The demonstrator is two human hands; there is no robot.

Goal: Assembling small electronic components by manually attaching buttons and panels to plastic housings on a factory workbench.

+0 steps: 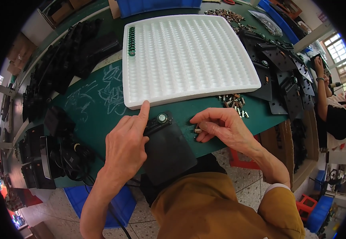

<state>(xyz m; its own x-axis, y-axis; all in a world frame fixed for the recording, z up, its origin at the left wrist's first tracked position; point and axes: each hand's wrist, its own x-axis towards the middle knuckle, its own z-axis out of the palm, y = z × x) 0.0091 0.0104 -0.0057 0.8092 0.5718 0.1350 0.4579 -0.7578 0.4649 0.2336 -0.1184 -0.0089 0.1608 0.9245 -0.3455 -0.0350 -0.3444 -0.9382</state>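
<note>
A flat black panel lies at the near table edge, overhanging toward my lap. At its far end is a black strip with a round green-and-silver piece. My left hand grips the panel's left edge, its index finger stretched toward the white foam tray and the other fingers curled. To the right of the panel, my right hand pinches a small metal part between thumb and fingers. Similar small metal parts lie loose beside the tray. A row of green round pieces sits in the tray's far left corner.
Black panels are stacked at the right, with more black parts at the far left. Black adapters and cables lie at the near left. Another pile of small parts is at the back. A co-worker is at the right.
</note>
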